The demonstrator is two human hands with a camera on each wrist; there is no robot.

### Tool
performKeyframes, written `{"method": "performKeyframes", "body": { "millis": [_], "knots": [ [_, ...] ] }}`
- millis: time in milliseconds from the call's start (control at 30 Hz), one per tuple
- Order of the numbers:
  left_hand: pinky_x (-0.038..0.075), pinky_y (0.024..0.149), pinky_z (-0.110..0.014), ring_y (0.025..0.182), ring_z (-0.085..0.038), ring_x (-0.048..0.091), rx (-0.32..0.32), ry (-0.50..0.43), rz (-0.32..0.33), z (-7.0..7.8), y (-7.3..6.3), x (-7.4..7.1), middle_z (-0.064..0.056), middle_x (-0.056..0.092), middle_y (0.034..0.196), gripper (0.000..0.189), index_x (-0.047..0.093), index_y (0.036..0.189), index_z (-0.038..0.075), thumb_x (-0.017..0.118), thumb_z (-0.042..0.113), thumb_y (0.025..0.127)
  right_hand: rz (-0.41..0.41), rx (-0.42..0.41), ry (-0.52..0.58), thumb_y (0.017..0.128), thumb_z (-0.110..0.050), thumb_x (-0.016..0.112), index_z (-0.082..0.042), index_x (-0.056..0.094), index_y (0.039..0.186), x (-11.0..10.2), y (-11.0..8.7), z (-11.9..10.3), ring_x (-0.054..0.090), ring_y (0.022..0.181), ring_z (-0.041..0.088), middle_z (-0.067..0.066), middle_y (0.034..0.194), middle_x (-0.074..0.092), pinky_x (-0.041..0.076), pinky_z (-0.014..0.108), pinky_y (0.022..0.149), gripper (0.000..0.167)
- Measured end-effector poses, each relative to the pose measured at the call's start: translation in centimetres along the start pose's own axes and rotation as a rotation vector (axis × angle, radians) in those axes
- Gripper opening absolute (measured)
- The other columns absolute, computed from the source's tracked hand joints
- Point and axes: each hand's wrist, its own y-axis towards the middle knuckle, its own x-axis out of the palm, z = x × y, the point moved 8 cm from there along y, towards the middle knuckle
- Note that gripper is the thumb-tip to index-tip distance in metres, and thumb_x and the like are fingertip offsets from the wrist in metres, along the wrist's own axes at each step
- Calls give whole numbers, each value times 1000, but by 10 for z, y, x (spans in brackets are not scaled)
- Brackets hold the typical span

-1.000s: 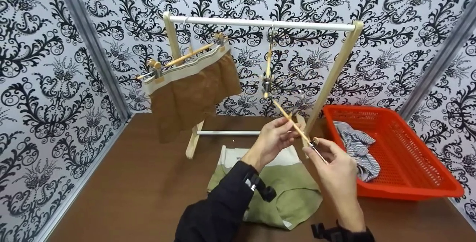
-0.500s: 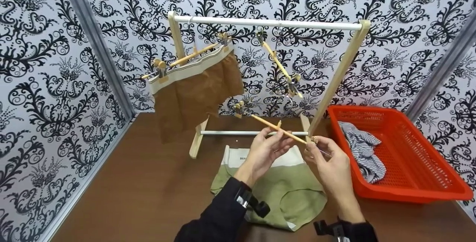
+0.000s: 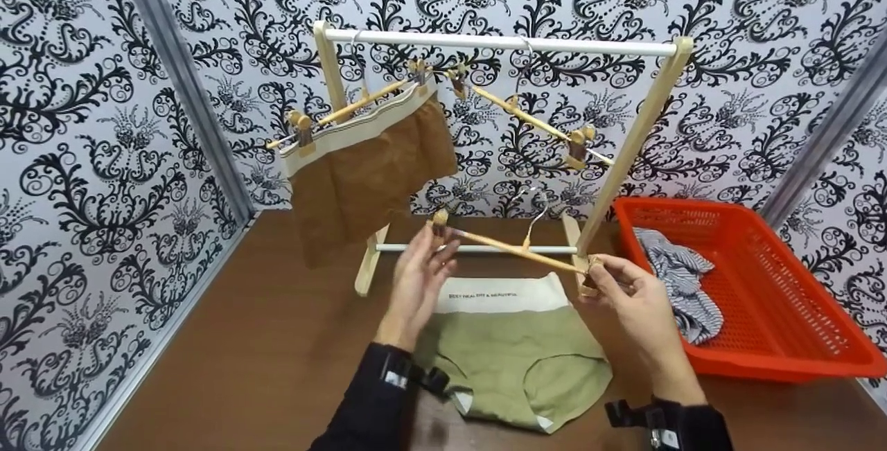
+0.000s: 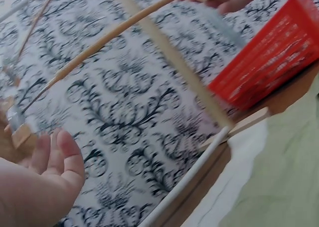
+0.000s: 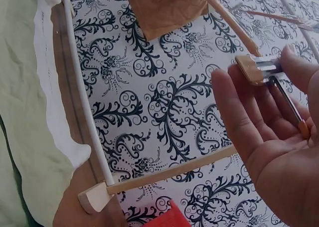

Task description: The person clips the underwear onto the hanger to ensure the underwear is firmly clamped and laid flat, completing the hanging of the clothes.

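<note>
A wooden clip hanger (image 3: 495, 244) is held up slantwise between both hands, its metal hook pointing up. My right hand (image 3: 641, 305) grips it at the right clip (image 5: 256, 70), thumb and fingers around the clip in the right wrist view. At the other end my left hand (image 3: 414, 278) has its fingertips on the left clip (image 3: 440, 219); the thumb is hidden in the left wrist view, where the remaining fingers (image 4: 55, 154) are raised beside the clip. Below lie green briefs (image 3: 520, 347) with a white, printed waistband, flat on the brown table.
A wooden rack with a white top rail (image 3: 596, 45) stands behind. Brown shorts (image 3: 374, 167) hang clipped on its left, and a bare clip hanger (image 3: 537, 122) hangs at the right. A red basket (image 3: 776, 361) at the right holds a striped cloth (image 3: 675, 292).
My left hand has moved left from the hanger's middle to its left clip. The right hand has shifted onto the right clip, and the bare hanger on the rail has swung round.
</note>
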Motion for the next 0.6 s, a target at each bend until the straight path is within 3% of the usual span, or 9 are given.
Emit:
{"method": "performKeyframes", "body": {
  "millis": [167, 333, 467, 600],
  "knots": [
    [54, 75, -27, 78, -13, 66, 61, 103, 8, 15, -7, -13, -4, 65, 97, 17, 69, 116, 10, 59, 16, 104, 4, 27, 18, 96, -10, 71, 7, 68, 123, 1, 5, 8, 73, 74, 24, 20, 107, 73, 60, 39, 73, 32],
    [54, 77, -28, 80, -16, 68, 70, 201, 21, 17, -13, -22, -9, 68, 94, 16, 69, 113, 6, 61, 12, 102, 75, 112, 59, 93, -15, 75, 9, 64, 126, 1, 13, 22, 72, 74, 23, 12, 104, 73, 61, 40, 72, 42],
    [54, 77, -28, 85, -19, 70, 35, 266, 38, 12, -11, -33, -11, 71, 98, 19, 69, 114, 3, 64, 14, 100, 86, 128, -17, 93, -18, 76, 8, 64, 128, 4, 21, 35, 72, 79, 22, 10, 106, 71, 60, 42, 74, 46],
    [52, 71, -26, 79, -12, 65, 15, 395, 75, 9, -7, -46, -5, 70, 92, 26, 68, 117, -2, 68, 17, 99, 58, 150, -88, 94, -25, 74, 5, 63, 132, 8, 32, 50, 71, 81, 19, 15, 117, 63, 61, 39, 74, 49]
  ]
}}
